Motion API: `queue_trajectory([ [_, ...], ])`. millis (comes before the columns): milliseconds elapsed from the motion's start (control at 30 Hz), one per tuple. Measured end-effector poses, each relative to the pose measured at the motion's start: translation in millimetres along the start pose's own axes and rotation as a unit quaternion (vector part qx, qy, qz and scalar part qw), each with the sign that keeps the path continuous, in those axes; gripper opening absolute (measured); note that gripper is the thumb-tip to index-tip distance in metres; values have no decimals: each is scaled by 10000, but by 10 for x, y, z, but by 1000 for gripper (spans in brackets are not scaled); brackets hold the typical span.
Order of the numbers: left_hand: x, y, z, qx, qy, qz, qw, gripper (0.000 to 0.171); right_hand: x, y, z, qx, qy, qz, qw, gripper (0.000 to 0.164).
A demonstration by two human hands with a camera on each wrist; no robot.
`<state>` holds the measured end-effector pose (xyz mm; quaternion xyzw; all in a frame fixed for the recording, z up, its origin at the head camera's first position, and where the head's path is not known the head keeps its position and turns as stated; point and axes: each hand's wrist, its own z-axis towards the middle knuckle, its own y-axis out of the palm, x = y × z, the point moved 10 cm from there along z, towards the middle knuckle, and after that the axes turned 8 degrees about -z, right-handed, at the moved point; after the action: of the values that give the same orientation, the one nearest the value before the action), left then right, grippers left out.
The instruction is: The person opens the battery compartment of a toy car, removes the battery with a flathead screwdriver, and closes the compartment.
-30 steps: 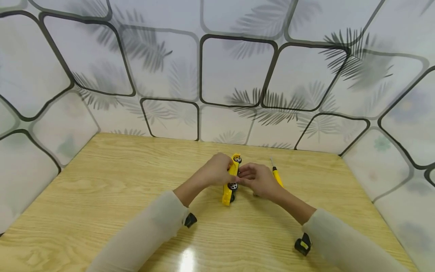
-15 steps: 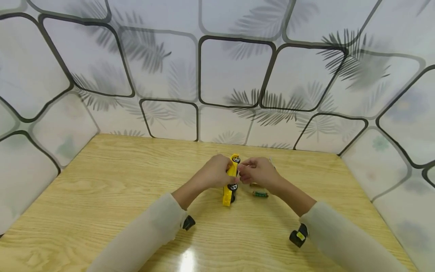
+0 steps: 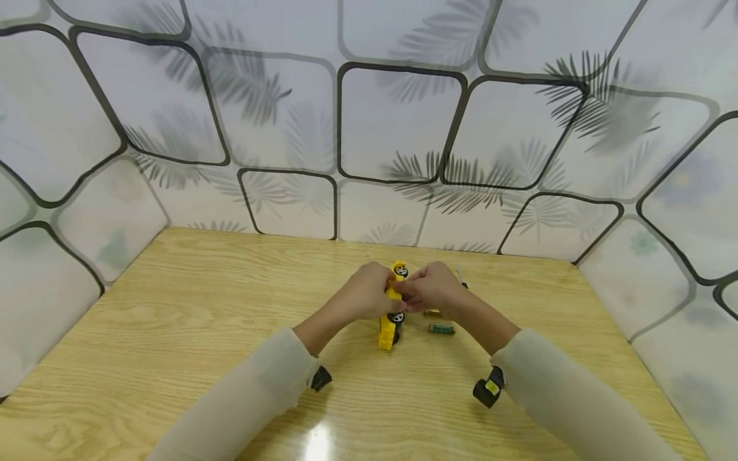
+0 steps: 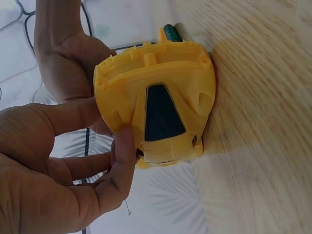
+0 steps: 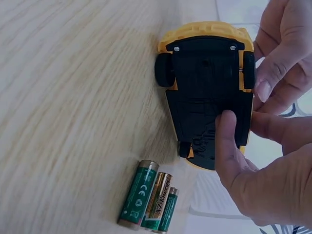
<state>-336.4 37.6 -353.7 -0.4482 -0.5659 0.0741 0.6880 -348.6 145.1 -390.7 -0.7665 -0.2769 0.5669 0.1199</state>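
Note:
A yellow toy car (image 3: pixel 387 334) stands on its side on the table, black underside turned to the right. My left hand (image 3: pixel 369 291) grips its upper side, fingers and thumb at the edge, as the left wrist view also shows with the dark window (image 4: pixel 163 112). My right hand (image 3: pixel 435 288) pinches the car: the thumb lies on the black base (image 5: pixel 195 97) and the fingers reach over the upper edge. Two screws show near one end of that base. Part of the base is hidden under the right thumb.
Three green and gold batteries lie side by side right of the car, the nearest battery (image 5: pixel 139 195) beside its wheels. Behind my right hand the shaft of a screwdriver (image 3: pixel 462 278) shows, its handle hidden. A patterned backdrop (image 3: pixel 398 128) rises behind the wooden table (image 3: pixel 230 288).
My right hand has moved left from beside the car onto it, its fingers now over the upper edge. Batteries have come into view, and the screwdriver's handle is now hidden. The left hand stays.

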Motion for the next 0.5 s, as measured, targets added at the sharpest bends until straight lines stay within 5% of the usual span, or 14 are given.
queue_trajectory([
  [133,10,-34,-40,12,88,-118,9999,51,-8,6,9,-34,0,155,9999,21],
  [267,-37,-113,-98,41,63,-730,9973,55,-15,-5,2,37,54,126,9999,19],
  [500,-259,-248,-171,259,-276,-2013,9788,37,-3,-18,22,203,161,-11,9997,17],
])
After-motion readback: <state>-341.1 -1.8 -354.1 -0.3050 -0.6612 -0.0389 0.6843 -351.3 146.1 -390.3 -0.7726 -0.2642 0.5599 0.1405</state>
